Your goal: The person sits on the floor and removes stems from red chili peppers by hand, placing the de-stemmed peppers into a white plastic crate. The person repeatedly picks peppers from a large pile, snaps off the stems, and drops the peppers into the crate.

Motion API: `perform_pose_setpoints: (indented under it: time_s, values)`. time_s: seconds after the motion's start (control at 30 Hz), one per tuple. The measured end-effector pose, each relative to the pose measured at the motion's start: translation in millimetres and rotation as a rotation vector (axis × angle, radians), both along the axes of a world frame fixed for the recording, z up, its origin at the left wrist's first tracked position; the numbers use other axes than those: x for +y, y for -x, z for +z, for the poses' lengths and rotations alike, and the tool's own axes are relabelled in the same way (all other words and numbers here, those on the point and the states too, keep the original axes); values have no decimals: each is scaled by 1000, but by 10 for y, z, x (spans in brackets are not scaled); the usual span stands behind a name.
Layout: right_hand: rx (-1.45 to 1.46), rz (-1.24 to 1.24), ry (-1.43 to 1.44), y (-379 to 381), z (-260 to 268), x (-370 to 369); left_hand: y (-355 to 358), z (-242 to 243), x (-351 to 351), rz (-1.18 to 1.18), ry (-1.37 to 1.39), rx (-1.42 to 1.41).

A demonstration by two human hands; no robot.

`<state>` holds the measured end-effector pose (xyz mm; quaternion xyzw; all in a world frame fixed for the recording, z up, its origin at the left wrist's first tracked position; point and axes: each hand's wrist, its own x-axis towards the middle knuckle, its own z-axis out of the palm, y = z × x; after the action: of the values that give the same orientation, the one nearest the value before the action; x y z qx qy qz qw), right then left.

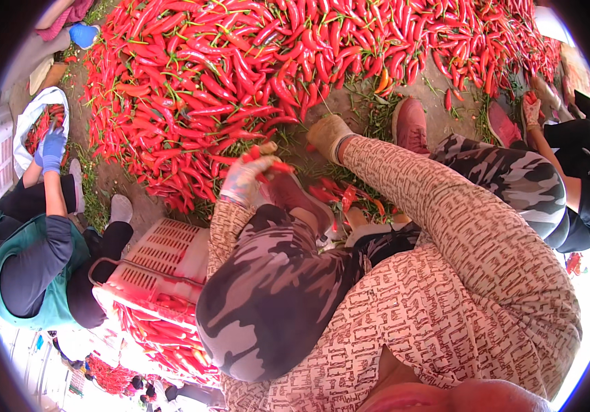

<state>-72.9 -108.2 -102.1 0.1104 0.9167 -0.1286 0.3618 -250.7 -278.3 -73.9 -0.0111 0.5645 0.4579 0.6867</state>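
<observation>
Red chili peppers (212,77) lie in a large heap on the ground before me. My left hand (250,175), in a worn light glove, is closed around a few red peppers at the heap's lower edge, above my shoe. My right hand (328,135), in a tan glove, is to the right of it, low by the heap's edge over scattered green stems; its fingers are turned away, so what it holds cannot be seen. Several loose peppers (346,195) lie between my legs.
A plastic crate of red peppers (163,329) stands at my left. Beyond it a person in a green vest (42,268) reaches blue gloves into a white sack (23,136). Another person's gloved hand (532,109) and dark-clothed legs are close on the right. Green stems (377,113) litter the ground.
</observation>
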Motion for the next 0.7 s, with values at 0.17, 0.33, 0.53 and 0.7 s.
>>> perform_pose_setpoints:
  time_s: [0.17, 0.33, 0.53, 0.7]
  values:
    - [85, -223, 248, 138, 369, 139, -47, 68, 153, -189, -16, 19]
    - [318, -282, 331, 330, 1163, 205, 88, 562, 397, -343, -129, 36]
    - [346, -299, 370, 416, 2032, 291, 232, 1417, 517, -376, -86, 138]
    - [492, -315, 431, 293, 2770, 252, 230, 2186, 298, -243, -247, 579]
